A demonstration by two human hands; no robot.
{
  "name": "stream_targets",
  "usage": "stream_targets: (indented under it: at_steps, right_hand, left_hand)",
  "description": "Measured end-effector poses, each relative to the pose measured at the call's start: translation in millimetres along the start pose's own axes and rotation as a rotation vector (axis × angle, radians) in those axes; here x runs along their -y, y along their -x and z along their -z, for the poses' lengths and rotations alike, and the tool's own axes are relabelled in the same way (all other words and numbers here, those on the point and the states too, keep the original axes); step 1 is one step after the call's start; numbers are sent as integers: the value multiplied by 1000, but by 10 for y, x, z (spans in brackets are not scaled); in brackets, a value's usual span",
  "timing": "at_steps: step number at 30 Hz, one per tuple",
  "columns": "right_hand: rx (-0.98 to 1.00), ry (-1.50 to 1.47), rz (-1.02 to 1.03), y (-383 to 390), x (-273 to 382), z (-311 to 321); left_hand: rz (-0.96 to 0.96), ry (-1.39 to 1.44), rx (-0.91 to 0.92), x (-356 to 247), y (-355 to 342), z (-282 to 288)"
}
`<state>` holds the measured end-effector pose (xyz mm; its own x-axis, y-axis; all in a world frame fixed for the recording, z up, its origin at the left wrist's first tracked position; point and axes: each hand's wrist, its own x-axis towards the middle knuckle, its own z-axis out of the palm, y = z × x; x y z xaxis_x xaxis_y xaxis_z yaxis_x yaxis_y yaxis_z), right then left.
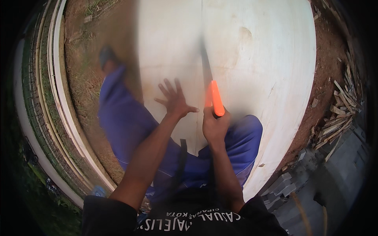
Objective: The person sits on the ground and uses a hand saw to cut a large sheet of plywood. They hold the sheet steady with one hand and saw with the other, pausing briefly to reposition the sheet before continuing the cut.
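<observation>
R hand [216, 125] w/ orange-handled saw [215, 95]

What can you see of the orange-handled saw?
The saw has an orange, plastic-looking handle and a dark, metal-looking blade that blurs toward its far end. The right hand grips the handle. The blade points away from the person, along a thin line on the pale board; teeth can't be made out.
</observation>
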<state>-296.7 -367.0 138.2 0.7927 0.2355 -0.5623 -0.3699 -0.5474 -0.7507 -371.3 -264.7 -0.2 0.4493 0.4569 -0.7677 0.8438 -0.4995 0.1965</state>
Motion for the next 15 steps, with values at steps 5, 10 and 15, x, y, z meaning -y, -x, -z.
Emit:
stream_targets:
  at_steps: [5,10,15]
  right_hand:
    - [-16,-62,91,536,-349,143]
    - [-104,8,149,-1281,270,-514]
    - [-9,34,78,48,-85,-46]
  left_hand:
    - [4,-24,-1,32,-38,20]
    - [-44,-32,41,-70,-16,13]
    - [-22,-16,1,40,-2,-41]
